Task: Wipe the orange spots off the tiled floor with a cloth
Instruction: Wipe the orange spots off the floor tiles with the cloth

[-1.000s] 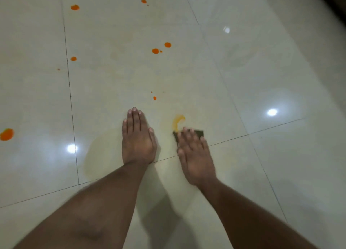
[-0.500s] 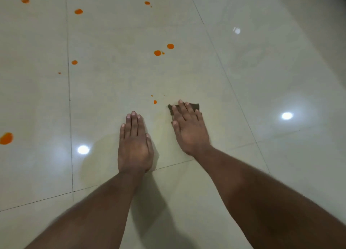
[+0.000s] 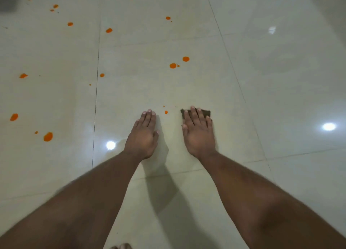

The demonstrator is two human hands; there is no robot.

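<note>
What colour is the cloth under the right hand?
Dark brown, seen in the head view: the cloth under the right hand.

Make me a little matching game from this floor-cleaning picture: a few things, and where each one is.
Things:
1. left hand
2. right hand
3. brown cloth
4. small orange spot

Places:
A. under straight fingers
B. on the tile between the two hands
C. flat on bare tile, holding nothing
D. pressing down on the cloth

Pairs: 1-C, 2-D, 3-A, 4-B

Bare tile floor point(image 3: 280, 91) ahead of and beside both hands. Nothing upright anywhere nearby. Only flat orange spots point(image 3: 172, 65) ahead and leftward.
</note>
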